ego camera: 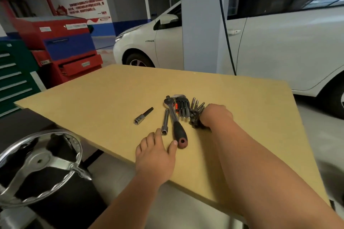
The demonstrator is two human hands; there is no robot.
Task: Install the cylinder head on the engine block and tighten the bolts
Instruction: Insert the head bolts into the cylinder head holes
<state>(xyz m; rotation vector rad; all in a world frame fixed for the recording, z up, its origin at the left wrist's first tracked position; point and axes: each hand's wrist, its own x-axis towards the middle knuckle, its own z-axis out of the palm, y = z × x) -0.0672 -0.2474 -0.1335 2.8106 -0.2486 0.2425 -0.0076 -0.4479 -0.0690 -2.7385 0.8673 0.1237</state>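
View: head camera, looking forward and down over the bench.
Bench (89, 98): a tan board; the tools lie around its middle, nearer the near edge than the far one.
Ratchet (176, 119): flat on the bench, steel head toward the far edge, black and red handle toward the near edge.
Long socket (165, 121): just beside the ratchet on its left and almost parallel, open end toward the near edge.
Short extension (143, 115): alone, apart from the others, toward the left edge.
Hex key set (182, 108): against the ratchet's head, on its right.
Left hand (155, 156): palm down past the near edge, fingers straight and spread. One fingertip is at the long socket's open end, the thumb tip is at the handle's butt, and it holds nothing.
Right hand (216, 117): fingers curled tight round a dark key bundle (195, 121), whose shiny tips fan toward the far edge.
Handwheel (37, 165): chrome, off the bench's near-left side.
Beyond the far edge: white car (279, 46), grey pillar (201, 24), red tool cabinet (65, 42).
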